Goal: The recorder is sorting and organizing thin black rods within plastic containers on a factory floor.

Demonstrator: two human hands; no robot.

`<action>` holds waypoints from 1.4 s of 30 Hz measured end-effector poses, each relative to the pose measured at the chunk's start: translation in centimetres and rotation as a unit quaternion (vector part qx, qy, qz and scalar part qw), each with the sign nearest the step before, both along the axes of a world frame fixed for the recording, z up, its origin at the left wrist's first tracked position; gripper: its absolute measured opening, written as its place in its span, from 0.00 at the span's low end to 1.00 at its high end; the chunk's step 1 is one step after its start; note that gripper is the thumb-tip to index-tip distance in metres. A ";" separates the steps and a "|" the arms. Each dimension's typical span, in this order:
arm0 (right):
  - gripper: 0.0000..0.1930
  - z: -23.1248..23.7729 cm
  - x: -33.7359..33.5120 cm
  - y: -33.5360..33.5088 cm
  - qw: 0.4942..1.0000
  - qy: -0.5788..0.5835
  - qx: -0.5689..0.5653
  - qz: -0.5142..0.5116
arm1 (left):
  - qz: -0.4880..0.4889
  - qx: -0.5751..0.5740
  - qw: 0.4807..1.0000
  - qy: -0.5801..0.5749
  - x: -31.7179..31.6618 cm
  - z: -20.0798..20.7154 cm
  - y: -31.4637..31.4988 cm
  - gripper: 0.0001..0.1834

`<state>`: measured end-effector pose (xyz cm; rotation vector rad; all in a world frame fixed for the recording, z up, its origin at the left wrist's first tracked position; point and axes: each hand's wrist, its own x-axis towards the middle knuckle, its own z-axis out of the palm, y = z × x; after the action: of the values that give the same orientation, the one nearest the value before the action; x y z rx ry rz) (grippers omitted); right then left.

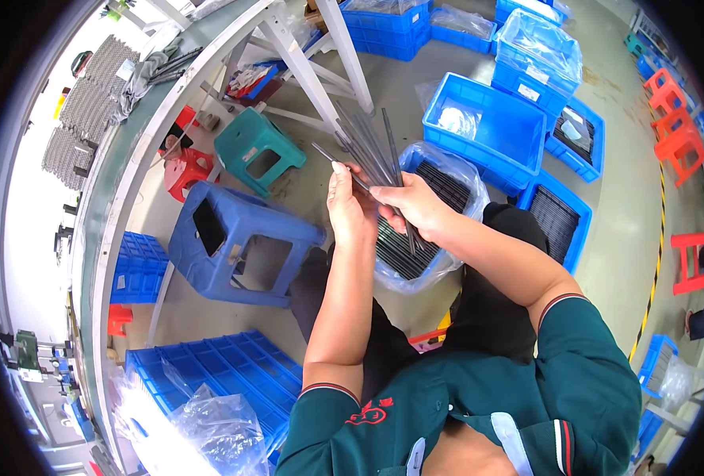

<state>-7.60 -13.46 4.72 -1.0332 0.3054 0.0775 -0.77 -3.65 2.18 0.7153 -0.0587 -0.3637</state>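
Observation:
In front of me a loose bundle of thin dark metal rods (377, 151) fans out at its far end. My right hand (417, 208) is closed round the bundle, thumb on top, and the rods' lower ends stick out beneath it. My left hand (352, 208) is closed against the bundle's left side; one rod (325, 153) slants out past its thumb. Some of the left fingers are hidden behind the rods. Below both hands stands a bin lined with clear plastic (475, 194), holding rows of similar dark rods (399, 258).
A blue stool (249, 202) with a black phone (208, 226) stands left, a green stool (258, 147) beyond it. A white-framed workbench (122, 198) runs along the left. Blue crates (487, 131) stand ahead and right; another blue crate (233, 373) is at lower left.

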 end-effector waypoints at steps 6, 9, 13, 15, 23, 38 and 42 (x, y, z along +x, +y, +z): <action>0.06 0.0 0.2 0.2 1.000 0.002 -0.016 -0.019 | -0.002 0.055 0.998 -0.038 -0.6 -0.1 -0.3 0.15; 0.05 0.1 0.5 0.4 1.000 -0.001 -0.002 -0.013 | 0.031 0.050 0.998 -0.018 -0.2 -0.7 -0.5 0.16; 0.07 0.2 0.6 -0.2 0.999 -0.005 0.042 -0.021 | -0.018 0.106 0.994 0.000 -2.3 1.2 -1.2 0.18; 0.07 0.5 0.7 -0.1 0.999 -0.003 0.047 -0.012 | -0.032 0.097 0.995 -0.017 -1.9 1.3 -0.8 0.18; 0.10 1.8 -0.4 -2.4 0.990 -0.008 0.112 0.088 | -0.091 -0.036 0.995 -0.031 -0.9 0.3 0.8 0.28; 0.08 1.3 -1.5 -6.6 0.942 -0.022 -0.260 0.210 | -0.407 0.078 0.908 0.061 1.0 3.1 4.6 0.66; 0.09 0.4 -2.1 -6.9 0.931 -0.026 -0.289 0.221 | -0.426 0.115 0.896 0.054 0.4 1.8 4.3 0.56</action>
<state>-9.66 -20.34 5.11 -1.6766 0.0352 0.3841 -0.34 0.66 4.03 0.8793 -0.2307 -1.2699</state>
